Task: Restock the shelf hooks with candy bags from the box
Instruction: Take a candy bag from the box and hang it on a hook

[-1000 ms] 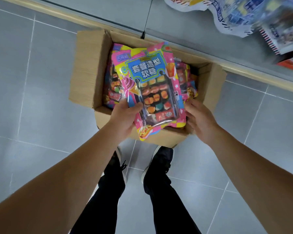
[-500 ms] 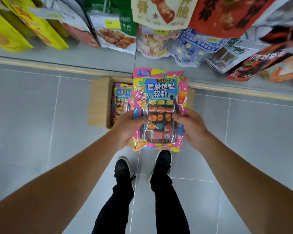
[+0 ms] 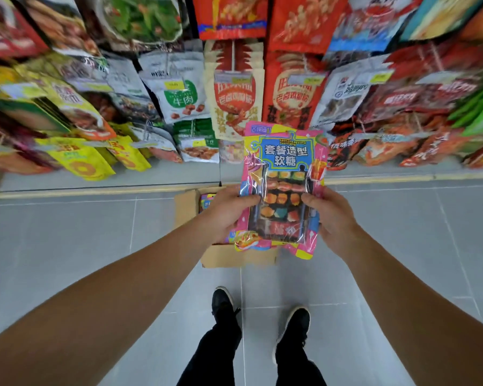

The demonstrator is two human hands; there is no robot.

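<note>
My left hand (image 3: 229,210) and right hand (image 3: 328,215) pinch the candy bag (image 3: 283,188) by its side edges; I should keep it upright and align its top hole with a free hook.

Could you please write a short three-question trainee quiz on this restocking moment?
1. True or false: both the left hand and the right hand grip the candy bag.
2. Where is the cardboard box? A) on a shelf B) on the floor tiles C) under one arm
3. Fill in: the snack bags above the floor hang on shelf ____.

Key: 1 true; 2 B; 3 hooks.
</note>
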